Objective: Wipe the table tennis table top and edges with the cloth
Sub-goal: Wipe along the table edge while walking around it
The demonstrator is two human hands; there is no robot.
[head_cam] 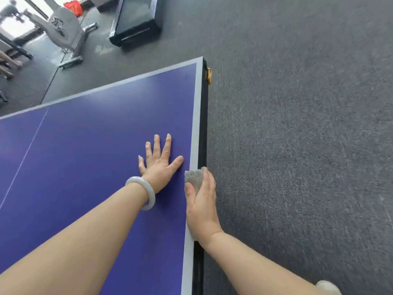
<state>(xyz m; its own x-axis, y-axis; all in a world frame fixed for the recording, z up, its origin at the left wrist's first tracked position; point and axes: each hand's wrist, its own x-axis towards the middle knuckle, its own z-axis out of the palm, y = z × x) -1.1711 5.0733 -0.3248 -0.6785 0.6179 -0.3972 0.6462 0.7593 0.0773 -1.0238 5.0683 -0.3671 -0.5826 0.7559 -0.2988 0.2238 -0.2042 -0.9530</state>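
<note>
The blue table tennis table (95, 135) has a white border line and a black side edge (203, 128) running along its right side. My right hand (202, 201) grips a small grey cloth (194, 177) against that right edge, thumb on the white border and fingers wrapped over the black side. My left hand (160, 160) rests flat on the blue top just left of the cloth, fingers spread and straight. A pale bangle sits on that wrist.
Grey carpet (297, 124) stretches to the right of the table. A black flat box (136, 20) lies on the floor beyond the far corner. A white metal-framed stand (63, 33) is at the far left. A small yellow fitting (209, 76) sticks out near the table's far corner.
</note>
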